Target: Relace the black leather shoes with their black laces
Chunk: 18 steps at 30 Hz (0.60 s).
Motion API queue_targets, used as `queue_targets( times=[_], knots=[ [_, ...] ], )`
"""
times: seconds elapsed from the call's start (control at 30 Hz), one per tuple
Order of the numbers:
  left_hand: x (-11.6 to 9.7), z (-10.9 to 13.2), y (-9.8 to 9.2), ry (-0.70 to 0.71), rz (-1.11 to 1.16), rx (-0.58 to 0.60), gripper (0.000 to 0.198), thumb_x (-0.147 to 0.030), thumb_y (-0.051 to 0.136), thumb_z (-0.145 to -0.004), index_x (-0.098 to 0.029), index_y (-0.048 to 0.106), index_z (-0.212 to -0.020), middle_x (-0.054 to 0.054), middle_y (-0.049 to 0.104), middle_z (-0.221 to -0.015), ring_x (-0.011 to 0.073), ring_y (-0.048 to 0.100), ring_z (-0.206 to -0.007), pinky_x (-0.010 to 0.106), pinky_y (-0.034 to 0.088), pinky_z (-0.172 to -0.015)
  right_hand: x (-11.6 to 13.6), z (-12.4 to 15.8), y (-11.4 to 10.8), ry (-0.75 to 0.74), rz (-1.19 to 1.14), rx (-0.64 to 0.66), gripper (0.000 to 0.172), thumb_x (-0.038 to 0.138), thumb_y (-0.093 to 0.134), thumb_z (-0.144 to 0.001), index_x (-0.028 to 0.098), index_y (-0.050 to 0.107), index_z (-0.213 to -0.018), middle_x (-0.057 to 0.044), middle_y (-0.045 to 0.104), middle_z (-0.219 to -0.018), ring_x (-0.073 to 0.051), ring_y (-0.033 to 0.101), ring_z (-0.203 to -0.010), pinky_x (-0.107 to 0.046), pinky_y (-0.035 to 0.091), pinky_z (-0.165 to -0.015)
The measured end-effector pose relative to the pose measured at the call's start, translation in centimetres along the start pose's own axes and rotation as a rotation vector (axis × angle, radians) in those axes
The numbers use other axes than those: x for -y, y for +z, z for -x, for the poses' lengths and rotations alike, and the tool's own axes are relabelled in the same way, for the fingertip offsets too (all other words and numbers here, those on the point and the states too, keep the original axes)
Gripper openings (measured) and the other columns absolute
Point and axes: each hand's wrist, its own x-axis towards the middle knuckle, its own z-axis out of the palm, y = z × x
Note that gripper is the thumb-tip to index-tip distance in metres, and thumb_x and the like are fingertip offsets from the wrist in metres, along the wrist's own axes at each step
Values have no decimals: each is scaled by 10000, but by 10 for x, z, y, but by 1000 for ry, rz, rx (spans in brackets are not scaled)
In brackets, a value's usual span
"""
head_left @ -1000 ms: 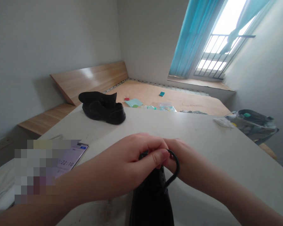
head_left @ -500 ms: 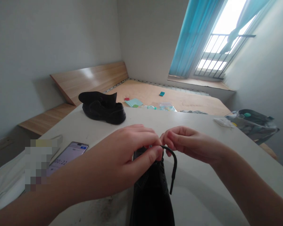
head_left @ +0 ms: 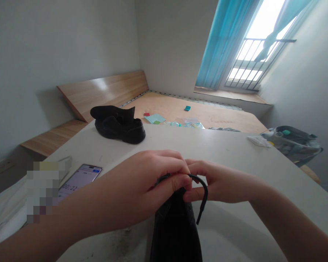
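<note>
A black shoe [head_left: 176,233] stands on the white table, its toe pointing toward me. My left hand [head_left: 164,178] lies over its upper part, thumb and fingers pinched on the black shoelace [head_left: 204,198]. One lace end curves out past the fingertips and hangs on the right with its tip down. From the right, my right hand [head_left: 218,182] meets the left fingertips at the lacing, its thumb low beside the shoe and its fingers curled behind. Its fingertips are partly hidden, but they appear closed on the lace. The knot or loop between the hands is covered.
Another black shoe [head_left: 118,125] rests at the table's back left. A phone [head_left: 80,178] showing a timer lies left of my forearm, near a white plastic bag [head_left: 5,218]. A white packet [head_left: 258,141] sits at the right edge, with a grey bag [head_left: 295,145] beyond.
My right hand has lowered slightly and moved left, its thumb now against the shoe's side under the lace. My left hand keeps its pinch, nearly in place.
</note>
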Motion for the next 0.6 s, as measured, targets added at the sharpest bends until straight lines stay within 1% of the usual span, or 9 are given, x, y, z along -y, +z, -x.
queue_targets(
  times=[0.1, 0.23, 0.3, 0.4, 0.47, 0.53, 0.6],
  knots=[
    [-2, 2, 1, 21, 18, 3, 210, -159, 488, -968, -209, 665, -865, -68, 657, -925, 64, 598, -824, 176, 426, -753, 2, -2, 5, 5, -14, -65, 196, 380, 652, -862, 185, 644, -850, -7, 584, -864, -170, 554, -836, -292, 460, -763],
    [-2, 3, 2, 46, 23, -2, 201, -158, 490, -965, -210, 656, -863, -70, 664, -935, 64, 609, -830, 171, 435, -754, 7, -5, 14, -26, 6, -150, 247, 325, 595, -887, 180, 571, -689, 15, 543, -743, -139, 521, -723, -282, 447, -735],
    [-1, 2, 1, 38, 27, 3, 200, -174, 500, -961, -211, 666, -856, -64, 668, -924, 70, 614, -822, 177, 443, -752, 8, -5, 16, -34, -28, -137, 252, 298, 556, -905, 179, 564, -684, 9, 562, -744, -138, 527, -725, -274, 444, -715],
    [0, 2, -1, 13, 20, -1, 211, -189, 499, -961, -220, 679, -856, -62, 669, -908, 77, 617, -806, 187, 451, -742, 7, -2, 9, 5, -113, -65, 229, 343, 542, -927, 177, 613, -786, -4, 597, -788, -153, 546, -786, -281, 451, -734],
    [0, 2, -3, 1, 22, -10, 209, -188, 502, -958, -235, 682, -863, -69, 672, -907, 75, 619, -810, 184, 452, -740, 5, 2, 1, 26, -151, -19, 292, 417, 506, -951, 173, 629, -846, -11, 597, -807, -156, 539, -801, -293, 453, -754],
    [1, 2, -4, -5, 38, -14, 207, -183, 505, -956, -249, 681, -869, -78, 677, -912, 72, 624, -824, 176, 453, -742, 2, 6, -8, 26, -168, 9, 378, 465, 422, -986, 169, 620, -859, -15, 585, -809, -147, 522, -786, -292, 449, -748],
    [1, 2, -4, -16, 40, -18, 202, -200, 505, -959, -245, 675, -859, -74, 681, -913, 79, 625, -837, 180, 453, -746, 1, 9, -13, 10, -146, -20, 419, 461, 348, -1016, 171, 604, -856, -11, 572, -815, -135, 506, -774, -285, 437, -746]
  ],
)
